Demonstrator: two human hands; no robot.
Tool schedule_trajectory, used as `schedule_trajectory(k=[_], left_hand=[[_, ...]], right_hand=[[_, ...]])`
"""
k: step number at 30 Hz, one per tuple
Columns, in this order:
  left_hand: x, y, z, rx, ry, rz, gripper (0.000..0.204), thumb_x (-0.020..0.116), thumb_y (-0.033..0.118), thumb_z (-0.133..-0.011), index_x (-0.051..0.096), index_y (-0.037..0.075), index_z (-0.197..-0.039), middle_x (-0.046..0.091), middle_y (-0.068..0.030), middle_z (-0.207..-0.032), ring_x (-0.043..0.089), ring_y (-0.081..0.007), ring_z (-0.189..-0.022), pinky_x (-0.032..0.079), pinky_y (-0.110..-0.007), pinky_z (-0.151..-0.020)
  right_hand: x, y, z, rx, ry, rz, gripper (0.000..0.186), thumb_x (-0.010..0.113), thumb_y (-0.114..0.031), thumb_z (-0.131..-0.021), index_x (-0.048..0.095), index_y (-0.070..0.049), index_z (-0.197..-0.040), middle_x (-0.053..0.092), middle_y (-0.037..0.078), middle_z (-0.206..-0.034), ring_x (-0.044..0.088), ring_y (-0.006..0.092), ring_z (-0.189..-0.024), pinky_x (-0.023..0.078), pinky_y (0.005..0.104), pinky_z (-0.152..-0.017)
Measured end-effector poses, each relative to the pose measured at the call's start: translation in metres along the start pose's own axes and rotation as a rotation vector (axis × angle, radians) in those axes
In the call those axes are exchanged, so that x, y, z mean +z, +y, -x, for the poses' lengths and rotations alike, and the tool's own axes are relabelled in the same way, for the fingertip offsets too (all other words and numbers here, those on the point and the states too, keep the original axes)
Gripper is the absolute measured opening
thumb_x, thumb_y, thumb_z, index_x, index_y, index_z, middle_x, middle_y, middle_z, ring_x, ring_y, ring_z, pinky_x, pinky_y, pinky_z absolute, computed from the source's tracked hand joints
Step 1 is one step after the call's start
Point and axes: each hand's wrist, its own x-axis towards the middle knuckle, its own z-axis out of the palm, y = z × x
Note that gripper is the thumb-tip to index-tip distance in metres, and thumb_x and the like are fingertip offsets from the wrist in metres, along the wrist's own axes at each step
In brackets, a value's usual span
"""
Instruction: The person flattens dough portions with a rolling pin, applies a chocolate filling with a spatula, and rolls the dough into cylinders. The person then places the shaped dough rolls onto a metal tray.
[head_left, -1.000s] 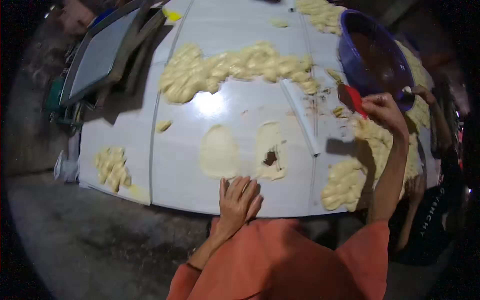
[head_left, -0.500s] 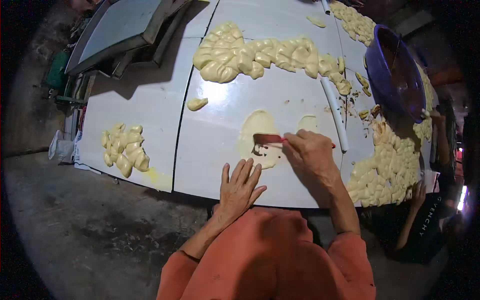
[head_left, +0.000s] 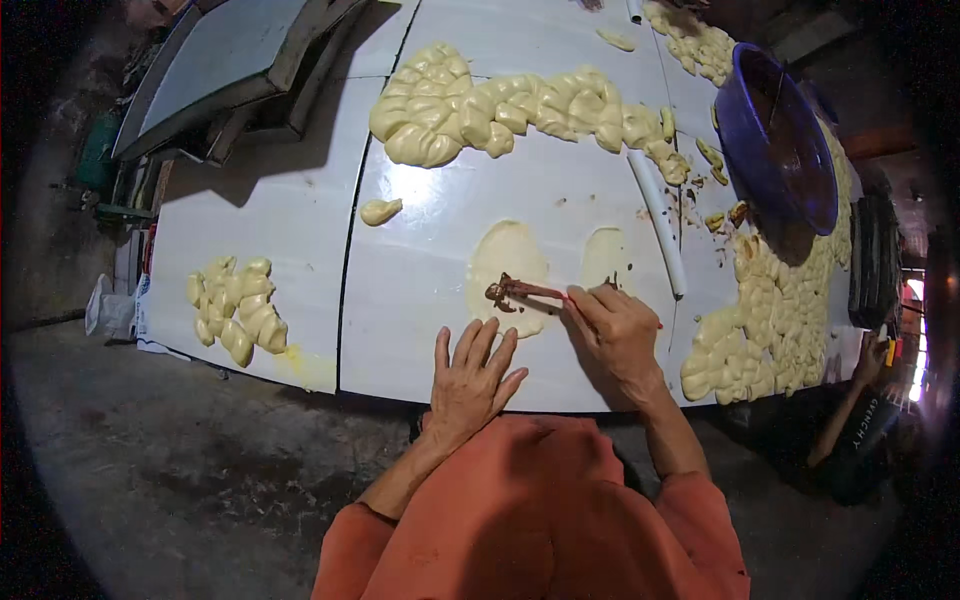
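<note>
Turned edge-on since the earlier frame: slim red spatula [head_left: 545,292], pinched by our right hand [head_left: 622,335]. Flattened cream dough oval [head_left: 508,248]: brown paste [head_left: 509,307] near centre, margins uncoated; neighbouring pale oval [head_left: 605,250], three o'clock: specks visible. First lies one o'clock from our spread-fingered left hand [head_left: 468,380], ten from our right.

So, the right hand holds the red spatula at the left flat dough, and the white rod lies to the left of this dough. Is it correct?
Not quite: the head view shows the white rod to the right of that flat dough. The right hand does hold the red spatula there.
</note>
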Motion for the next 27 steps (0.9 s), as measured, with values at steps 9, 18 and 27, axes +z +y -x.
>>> schedule_trajectory(k=[9, 18, 27], left_hand=[[0.001, 0.002, -0.001, 0.018, 0.030, -0.002, 0.057, 0.073, 0.042, -0.092, 0.060, 0.015, -0.141, 0.053, -0.0154, -0.146, 0.048, -0.0360, -0.137, 0.030, -0.067, -0.115], [0.001, 0.002, 0.000, 0.011, 0.061, 0.003, 0.053, 0.078, 0.035, -0.088, 0.065, 0.011, -0.134, 0.053, -0.0181, -0.143, 0.049, -0.0373, -0.134, 0.030, -0.067, -0.114], [-0.003, 0.011, 0.002, -0.070, 0.039, -0.026, 0.044, 0.075, 0.027, -0.091, 0.069, 0.012, -0.131, 0.059, -0.0157, -0.134, 0.053, -0.0369, -0.130, 0.031, -0.067, -0.114]], right_hand=[[0.004, 0.001, 0.015, 0.049, -0.028, -0.046, 0.012, 0.075, -0.020, -0.091, 0.073, -0.011, -0.099, 0.066, 0.003, -0.080, 0.066, 0.0222, -0.066, 0.050, 0.0372, -0.057], [0.015, 0.008, 0.020, 0.142, -0.054, -0.208, 0.014, 0.071, -0.022, -0.094, 0.073, -0.012, -0.103, 0.068, 0.006, -0.082, 0.069, 0.0244, -0.069, 0.055, 0.0386, -0.061], [-0.037, 0.095, 0.003, 0.863, -0.096, -1.197, 0.031, 0.076, -0.026, -0.097, 0.071, 0.001, -0.112, 0.070, 0.001, -0.088, 0.058, 0.0057, -0.061, 0.047, 0.0227, -0.053]])
